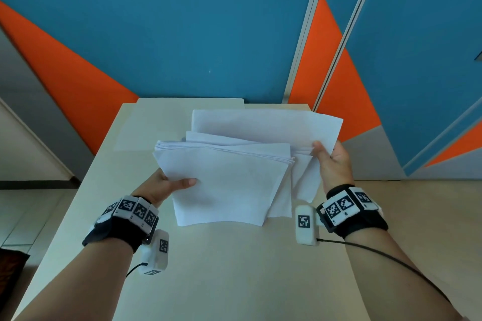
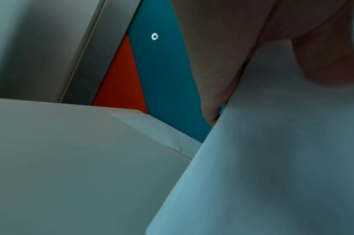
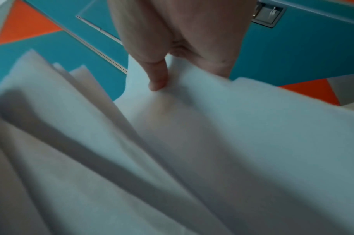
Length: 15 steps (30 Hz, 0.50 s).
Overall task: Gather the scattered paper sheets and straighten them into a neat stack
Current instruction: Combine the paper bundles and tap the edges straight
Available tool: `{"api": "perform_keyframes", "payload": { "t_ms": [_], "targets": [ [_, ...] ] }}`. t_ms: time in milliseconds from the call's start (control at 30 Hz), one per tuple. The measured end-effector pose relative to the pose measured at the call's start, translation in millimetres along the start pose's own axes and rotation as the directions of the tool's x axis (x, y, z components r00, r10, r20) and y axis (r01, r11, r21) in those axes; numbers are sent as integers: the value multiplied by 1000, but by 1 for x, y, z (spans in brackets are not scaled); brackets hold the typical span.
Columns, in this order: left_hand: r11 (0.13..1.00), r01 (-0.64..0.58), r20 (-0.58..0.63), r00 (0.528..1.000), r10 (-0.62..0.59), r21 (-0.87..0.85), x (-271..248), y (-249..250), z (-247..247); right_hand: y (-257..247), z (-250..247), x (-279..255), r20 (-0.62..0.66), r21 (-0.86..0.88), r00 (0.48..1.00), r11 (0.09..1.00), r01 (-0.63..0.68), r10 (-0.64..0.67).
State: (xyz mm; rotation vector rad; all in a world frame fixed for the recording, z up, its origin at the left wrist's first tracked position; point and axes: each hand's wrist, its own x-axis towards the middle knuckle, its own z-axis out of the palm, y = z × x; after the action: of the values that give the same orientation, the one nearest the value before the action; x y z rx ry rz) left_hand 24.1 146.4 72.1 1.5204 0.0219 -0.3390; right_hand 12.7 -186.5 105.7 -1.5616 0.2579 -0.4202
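Both hands hold the paper sheets (image 1: 229, 177) up over the middle of the table (image 1: 234, 268), w/ the low edge near or on the top. The left hand (image 1: 167, 186) pinches the near-left side, thumb on top & the other fingers hid under the paper. The right hand (image 1: 332, 157) pinches the right side, thumb (image 3: 158, 76) on the front face, rest of the fingers behind. One hand on each side makes sense, I think: that way the sheets can be squeezed together & tapped even.

The pile is not neat yet. Edges poke out at diff angles; one big sheet sticks up at the far side, and a few hang lower on the right. In the right wrist view the sheets fan apart & look blurry.

One more sheet (image 1: 154, 128) lies flat on the far-left part of the table, apart from the pile. Prob it needs picking up too.

Behind the table stands a blue & orange wall (image 1: 182, 34).
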Motion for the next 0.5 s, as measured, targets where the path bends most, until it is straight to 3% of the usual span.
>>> {"api": "perform_keyframes", "payload": {
  "t_ms": [100, 233, 400, 467, 500],
  "targets": [
    [1000, -9, -11, 1000, 9, 3, 1, 1, 2, 1, -5, 2, -171, -93, 984, 995, 36, -52],
    [999, 7, -102, 995, -4, 33, 4, 2, 5, 6, -19, 7, -416, -99, 909, 995, -13, -29],
    [995, 16, -337, 941, 18, 97, 12, -2, 1, 8, -36, 7, -607, 136, 760, 973, -187, 231],
    [993, 51, -384, 923, -7, 104, 14, -3, 0, 10, -35, 3, -562, 285, 725, 916, -281, 398],
    [992, 74, -399, 917, -29, 100, 15, -4, 0, 11, -32, -2, -493, 354, 736, 879, -318, 465]
  ]
}}
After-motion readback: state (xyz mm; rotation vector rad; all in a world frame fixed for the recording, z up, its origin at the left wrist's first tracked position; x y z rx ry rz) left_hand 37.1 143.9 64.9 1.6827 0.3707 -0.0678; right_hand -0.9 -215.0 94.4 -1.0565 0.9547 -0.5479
